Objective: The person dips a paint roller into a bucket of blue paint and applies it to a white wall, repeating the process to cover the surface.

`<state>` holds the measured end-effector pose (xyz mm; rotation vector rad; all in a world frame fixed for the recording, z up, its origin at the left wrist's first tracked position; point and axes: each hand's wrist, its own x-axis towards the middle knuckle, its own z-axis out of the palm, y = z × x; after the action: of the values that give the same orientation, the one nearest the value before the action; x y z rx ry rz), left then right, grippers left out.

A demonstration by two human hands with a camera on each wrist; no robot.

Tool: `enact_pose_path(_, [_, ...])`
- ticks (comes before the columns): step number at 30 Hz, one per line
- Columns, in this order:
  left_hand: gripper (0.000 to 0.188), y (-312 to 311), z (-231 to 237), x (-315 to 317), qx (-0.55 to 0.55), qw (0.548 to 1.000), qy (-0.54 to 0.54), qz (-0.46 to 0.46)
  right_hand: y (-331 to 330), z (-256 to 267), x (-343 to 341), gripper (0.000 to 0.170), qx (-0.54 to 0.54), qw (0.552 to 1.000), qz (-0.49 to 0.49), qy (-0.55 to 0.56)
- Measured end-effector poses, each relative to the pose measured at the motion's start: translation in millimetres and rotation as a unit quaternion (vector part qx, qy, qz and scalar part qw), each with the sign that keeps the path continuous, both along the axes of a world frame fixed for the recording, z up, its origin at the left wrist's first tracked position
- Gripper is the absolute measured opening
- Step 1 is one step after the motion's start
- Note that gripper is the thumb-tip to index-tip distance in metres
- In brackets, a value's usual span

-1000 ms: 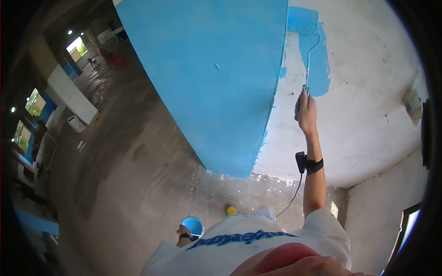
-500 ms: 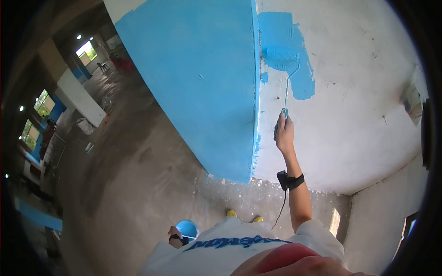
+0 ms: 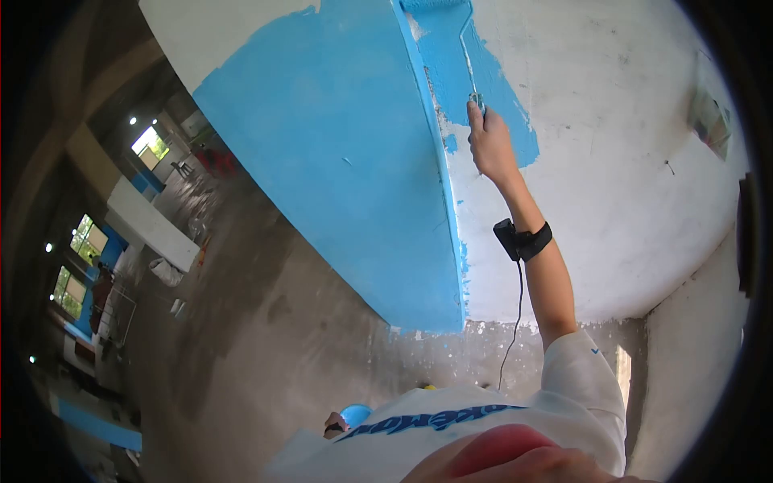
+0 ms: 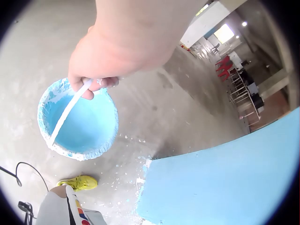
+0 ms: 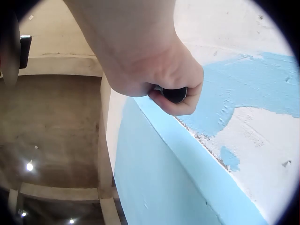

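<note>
My right hand (image 3: pixel 493 146) grips the handle of a paint roller (image 3: pixel 477 100), arm stretched upward. The roller's blue sleeve (image 3: pixel 435 4) lies against the wall at the top edge of the head view, partly cut off. In the right wrist view, fingers curl around the handle's dark end (image 5: pixel 174 95). Wet blue paint (image 3: pixel 506 121) covers a patch of white wall (image 3: pixel 596 201) beside the corner. Low at my side, my left hand (image 4: pixel 110 58) holds a bucket of light blue paint (image 4: pixel 42 112) by its white bail handle (image 4: pixel 70 110).
A blue-painted wall face (image 3: pixel 338 177) meets the white wall at the corner. Paint specks dot the concrete floor (image 4: pixel 136 112) near its base. A yellow shoe (image 4: pixel 84 183) shows below the bucket. Red chairs (image 4: pixel 225 68) and a metal frame (image 4: pixel 243 96) stand farther off.
The roller came down the white wall beside the corner, then went back up with my right hand. The head view shifted, and the bucket stays in my left hand.
</note>
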<state>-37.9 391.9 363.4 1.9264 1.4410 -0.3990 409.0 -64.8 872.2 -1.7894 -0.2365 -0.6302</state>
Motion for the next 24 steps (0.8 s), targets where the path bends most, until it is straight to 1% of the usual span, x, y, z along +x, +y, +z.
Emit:
enact_pose_path(1, [0.024,-2,-8,-2,-0.007,0.999,-0.02,0.025,3,-5,3,0.049,-0.005,1.0,-0.019,-0.014])
enact_pose_path(3, [0.023,6,-24,-10,-0.031,0.995,-0.05,0.078,4,-33,3,0.047,-0.007,1.0,-0.018,-0.009])
enact_pose_path(5, [0.021,7,-42,-17,-0.063,0.987,-0.073,0.13,1,-59,-7,0.043,0.048,0.998,0.031,-0.003])
enact_pose_path(7, [0.02,13,-55,-20,-0.093,0.973,-0.097,0.186,-5,-74,-35,0.04,0.092,0.989,0.067,0.098])
enact_pose_path(9, [0.019,26,-65,-18,-0.123,0.954,-0.127,0.24,-12,-110,-41,0.038,0.116,0.986,0.06,0.108])
enact_pose_path(11, [0.018,33,-78,-12,-0.159,0.931,-0.157,0.29,-19,-124,-61,0.039,0.154,0.971,0.072,0.168])
enact_pose_path(13, [0.017,44,-89,-13,-0.199,0.902,-0.174,0.34,-30,-127,-74,0.039,0.154,0.971,0.067,0.172])
enact_pose_path(15, [0.016,25,-94,-4,-0.234,0.87,-0.186,0.391,-41,-125,-86,0.039,0.158,0.969,0.063,0.179])
enact_pose_path(17, [0.014,20,-87,7,-0.229,0.877,-0.187,0.378,-51,-115,-94,0.038,0.141,0.972,0.086,0.168])
enact_pose_path(20, [0.014,6,-99,28,-0.244,0.876,-0.194,0.368,-57,-90,-106,0.037,0.119,0.976,0.096,0.154])
enact_pose_path(24, [0.015,-15,-95,64,-0.262,0.873,-0.209,0.356,-62,-52,-100,0.035,0.089,0.985,0.11,0.101])
